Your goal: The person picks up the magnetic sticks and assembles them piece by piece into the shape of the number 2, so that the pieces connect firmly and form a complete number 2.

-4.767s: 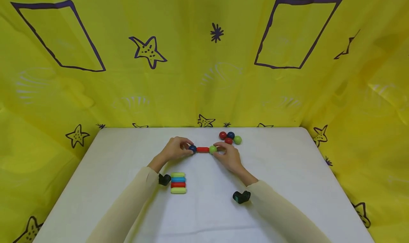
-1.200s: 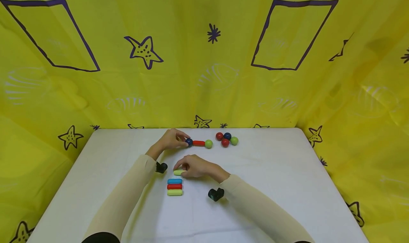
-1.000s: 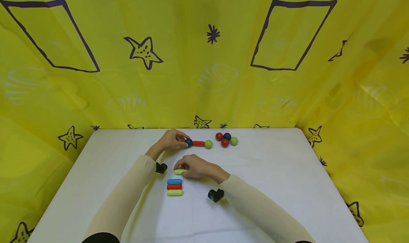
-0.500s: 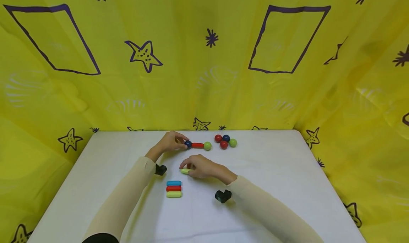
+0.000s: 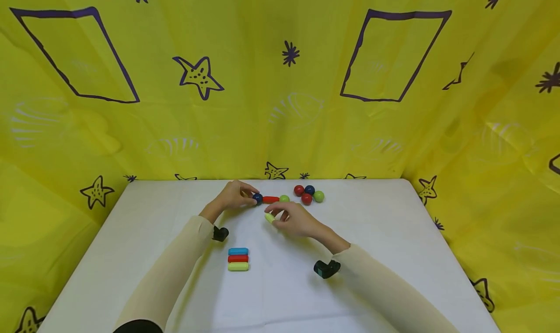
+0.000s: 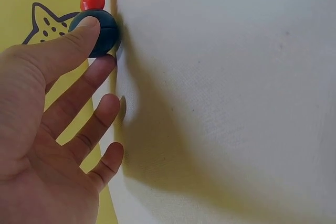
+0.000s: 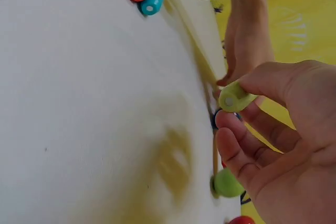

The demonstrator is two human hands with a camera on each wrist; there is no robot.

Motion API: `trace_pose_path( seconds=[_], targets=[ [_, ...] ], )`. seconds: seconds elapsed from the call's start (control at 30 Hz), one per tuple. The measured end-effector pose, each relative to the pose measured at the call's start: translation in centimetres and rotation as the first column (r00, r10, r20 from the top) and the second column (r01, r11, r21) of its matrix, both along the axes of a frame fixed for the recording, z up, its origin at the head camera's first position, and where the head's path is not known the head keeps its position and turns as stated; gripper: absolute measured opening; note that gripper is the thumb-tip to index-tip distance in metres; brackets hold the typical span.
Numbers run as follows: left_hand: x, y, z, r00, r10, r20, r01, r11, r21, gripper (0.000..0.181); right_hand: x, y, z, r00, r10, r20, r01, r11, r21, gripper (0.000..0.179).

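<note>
At the back of the table, a dark blue ball (image 5: 258, 198), a red rod (image 5: 271, 200) and a light green ball (image 5: 284, 198) are joined in a line. My left hand (image 5: 234, 195) pinches the blue ball between thumb and fingers, the other fingers spread in the left wrist view. Just in front of the green ball, my right hand (image 5: 297, 219) holds a yellow-green magnetic rod (image 7: 233, 97) between thumb and fingertips. The rod is tilted above the table, and a silver disc shows on its end in the right wrist view. My right fingers overlap the lower part of the green ball.
Blue (image 5: 238, 251), red (image 5: 238, 258) and yellow-green rods (image 5: 238, 266) lie side by side at front left. Several balls, including a red ball (image 5: 299, 190) and a green ball (image 5: 319, 196), cluster at back right. A yellow patterned curtain (image 5: 245, 138) surrounds the white table (image 5: 393, 245).
My right hand let go of the green ball, took the yellow-green rod from the row and carried it up and right toward the joined pieces. My left hand keeps hold of the blue ball.
</note>
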State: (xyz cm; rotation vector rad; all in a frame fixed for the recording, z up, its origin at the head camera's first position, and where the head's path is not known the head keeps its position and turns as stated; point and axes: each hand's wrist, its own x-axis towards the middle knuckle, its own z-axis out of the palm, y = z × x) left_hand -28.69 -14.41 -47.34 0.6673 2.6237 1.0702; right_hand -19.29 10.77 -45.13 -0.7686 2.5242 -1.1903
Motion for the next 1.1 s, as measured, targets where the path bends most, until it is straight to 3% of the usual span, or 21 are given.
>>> trace_pose_path(
  seconds=[0.17, 0.3, 0.47, 0.8, 1.1],
  targets=[
    [0.0, 0.1, -0.1, 1.0, 0.012, 0.016, -0.012, 1.0, -0.004, 0.031, 0.1, 2.0, 0.0, 0.997, -0.067, -0.024, 0.064, 0.99, -0.124, 0.031],
    [0.1, 0.1, -0.4, 0.999, 0.029, 0.036, -0.029, 1.0, -0.007, 0.031, 0.6, 3.3, 0.1, 0.99, -0.136, 0.025, 0.138, 0.973, -0.184, 0.032],
    [0.1, 0.1, -0.4, 0.999, 0.036, 0.039, -0.036, 0.999, -0.009, 0.031, 0.5, 4.4, -1.1, 0.978, -0.201, 0.053, 0.207, 0.959, -0.191, 0.03],
    [0.2, 0.1, -0.3, 0.998, 0.049, 0.048, -0.049, 0.999, -0.007, 0.031, 0.7, 4.9, -1.9, 0.958, -0.266, 0.11, 0.284, 0.934, -0.216, 0.028],
    [0.1, 0.1, -0.3, 0.998, 0.048, 0.046, -0.048, 0.999, 0.003, 0.031, 0.4, 4.3, -2.8, 0.922, -0.326, 0.21, 0.375, 0.887, -0.269, 0.029]
  ],
)
